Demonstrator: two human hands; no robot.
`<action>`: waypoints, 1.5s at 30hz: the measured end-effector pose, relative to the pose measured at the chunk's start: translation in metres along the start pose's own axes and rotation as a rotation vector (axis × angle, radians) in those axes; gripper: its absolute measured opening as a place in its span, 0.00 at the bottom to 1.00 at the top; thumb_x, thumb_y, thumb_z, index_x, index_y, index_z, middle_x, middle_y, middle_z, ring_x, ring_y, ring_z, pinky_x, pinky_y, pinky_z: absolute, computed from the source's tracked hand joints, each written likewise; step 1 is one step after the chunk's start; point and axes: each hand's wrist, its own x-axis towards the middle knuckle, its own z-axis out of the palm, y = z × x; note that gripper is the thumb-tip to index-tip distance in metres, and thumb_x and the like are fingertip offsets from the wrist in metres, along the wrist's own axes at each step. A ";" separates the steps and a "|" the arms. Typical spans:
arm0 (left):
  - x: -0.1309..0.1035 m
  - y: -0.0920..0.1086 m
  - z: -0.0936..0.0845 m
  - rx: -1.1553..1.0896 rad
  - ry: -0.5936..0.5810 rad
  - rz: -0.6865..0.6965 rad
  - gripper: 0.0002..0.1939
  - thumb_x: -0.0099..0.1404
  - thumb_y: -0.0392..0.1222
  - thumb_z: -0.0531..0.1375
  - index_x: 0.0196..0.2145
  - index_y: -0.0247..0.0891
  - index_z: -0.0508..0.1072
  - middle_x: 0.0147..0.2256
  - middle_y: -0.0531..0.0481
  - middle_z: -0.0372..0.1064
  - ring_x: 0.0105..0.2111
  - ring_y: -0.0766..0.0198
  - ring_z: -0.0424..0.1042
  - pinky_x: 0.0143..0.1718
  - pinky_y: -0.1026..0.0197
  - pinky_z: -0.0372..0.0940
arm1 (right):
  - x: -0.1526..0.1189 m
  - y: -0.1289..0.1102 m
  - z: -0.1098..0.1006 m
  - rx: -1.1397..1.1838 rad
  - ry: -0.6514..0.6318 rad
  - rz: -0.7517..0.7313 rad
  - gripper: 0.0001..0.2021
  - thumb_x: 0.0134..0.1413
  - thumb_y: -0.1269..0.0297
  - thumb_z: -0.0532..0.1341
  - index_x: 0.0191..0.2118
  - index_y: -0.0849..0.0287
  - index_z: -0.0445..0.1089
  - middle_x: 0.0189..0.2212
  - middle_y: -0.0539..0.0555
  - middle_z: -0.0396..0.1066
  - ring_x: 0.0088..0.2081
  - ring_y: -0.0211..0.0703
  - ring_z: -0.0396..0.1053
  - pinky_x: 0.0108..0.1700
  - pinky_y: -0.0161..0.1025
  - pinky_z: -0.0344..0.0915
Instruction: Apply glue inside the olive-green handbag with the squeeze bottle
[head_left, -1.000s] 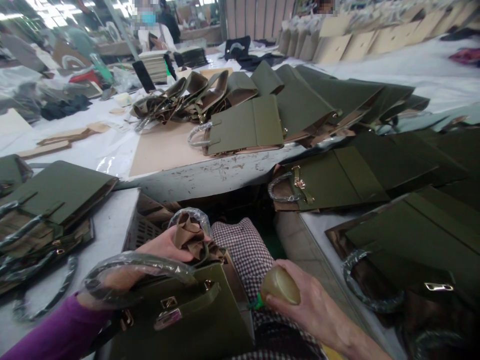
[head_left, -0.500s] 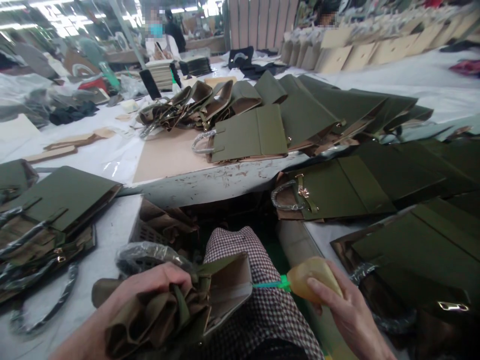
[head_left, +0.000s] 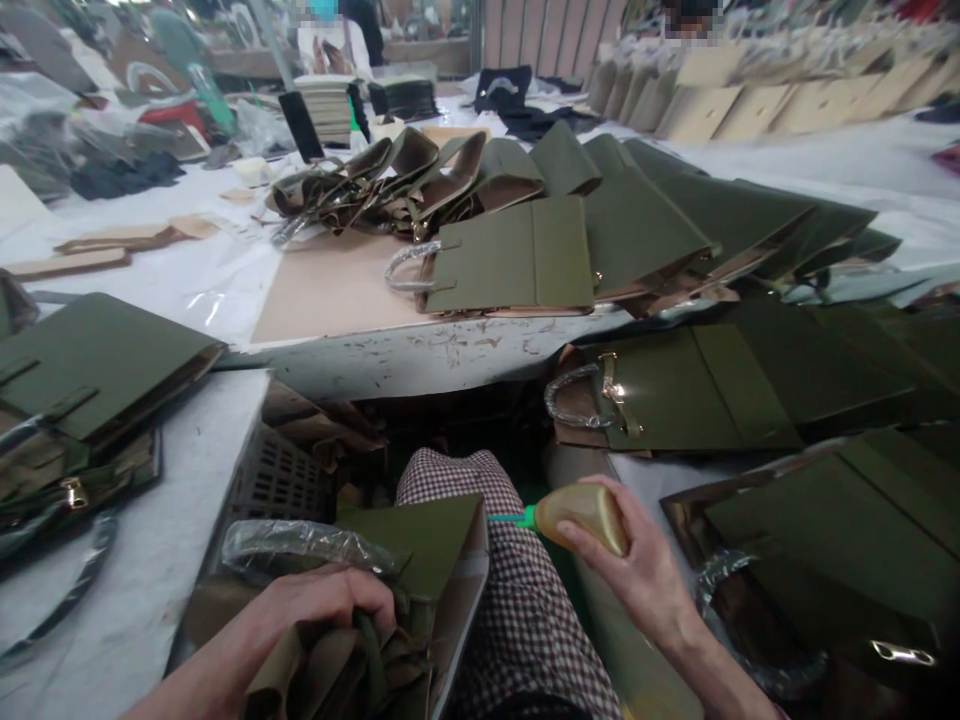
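Olive handbag (head_left: 420, 560) sits on my lap at the bottom edge of view, open end turned toward the right, so the inside wall faces the bottle's nozzle. Left hand (head_left: 315, 610) is clenched over the bunched tan lining and flaps (head_left: 330, 670), holding them back out of the opening, I'd say to keep that inner edge exposed. Plastic-wrapped handle (head_left: 300, 545) lies just behind the knuckles. Right hand (head_left: 637, 580) is wrapped around a yellowish squeeze bottle (head_left: 585, 510), green nozzle (head_left: 510, 519) pointing left at the bag's rim, just short of it; can't tell if it touches. Checked trouser leg (head_left: 517, 620) carries the bag. Left tabletop corner holds a stack of flat olive bags (head_left: 97, 360); more of the same (head_left: 675, 390) along the right table's near edge. Far table has a fanned row (head_left: 517, 250) on a cardboard sheet (head_left: 330, 290).
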 end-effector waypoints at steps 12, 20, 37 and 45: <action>0.014 0.026 -0.008 0.035 -0.055 -0.029 0.12 0.75 0.51 0.59 0.38 0.44 0.79 0.40 0.52 0.82 0.39 0.60 0.80 0.45 0.66 0.70 | 0.026 0.000 0.017 -0.048 -0.120 -0.136 0.24 0.53 0.46 0.70 0.50 0.52 0.68 0.48 0.58 0.76 0.49 0.61 0.76 0.57 0.61 0.72; 0.010 0.022 -0.012 0.091 -0.176 -0.083 0.10 0.67 0.49 0.65 0.44 0.46 0.77 0.44 0.50 0.79 0.44 0.55 0.78 0.44 0.63 0.70 | 0.020 -0.013 0.002 -0.052 -0.295 -0.095 0.20 0.55 0.50 0.70 0.49 0.52 0.71 0.39 0.53 0.78 0.39 0.54 0.77 0.44 0.51 0.74; 0.005 0.022 -0.009 0.012 -0.172 -0.058 0.08 0.68 0.44 0.66 0.45 0.45 0.76 0.44 0.51 0.80 0.44 0.55 0.78 0.51 0.59 0.69 | 0.008 0.008 0.008 -0.075 -0.201 -0.151 0.25 0.53 0.47 0.70 0.51 0.51 0.67 0.49 0.58 0.75 0.50 0.60 0.75 0.56 0.57 0.72; 0.002 0.019 -0.009 -0.009 -0.175 -0.043 0.08 0.68 0.45 0.66 0.45 0.46 0.75 0.44 0.51 0.79 0.45 0.55 0.78 0.53 0.58 0.67 | -0.008 -0.014 -0.007 -0.070 -0.312 -0.122 0.18 0.54 0.50 0.71 0.48 0.50 0.72 0.35 0.50 0.79 0.34 0.51 0.78 0.39 0.46 0.77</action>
